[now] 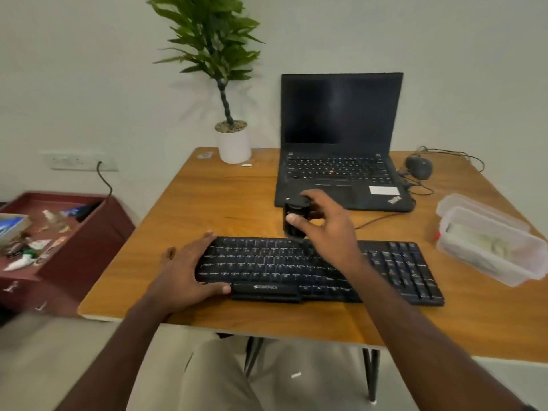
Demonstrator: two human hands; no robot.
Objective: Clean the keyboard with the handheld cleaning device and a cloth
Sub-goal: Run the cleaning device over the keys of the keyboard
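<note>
A black keyboard [394,268] lies across the front of the wooden table [225,203]. My left hand [186,268] rests flat on the keyboard's left end, fingers straight and thumb along the front edge. My right hand [323,223] grips a small black handheld cleaning device [292,216], held upright just above the keyboard's back edge near its middle, thumb on its front. A pale cloth [486,243] seems to lie inside a clear plastic box at the right.
An open black laptop [341,161] stands behind the keyboard, with a dark mouse [418,166] and cables to its right. A potted plant [234,143] sits at the back. The clear plastic box [522,271] stands at the right edge. A maroon cabinet [89,232] with clutter stands left.
</note>
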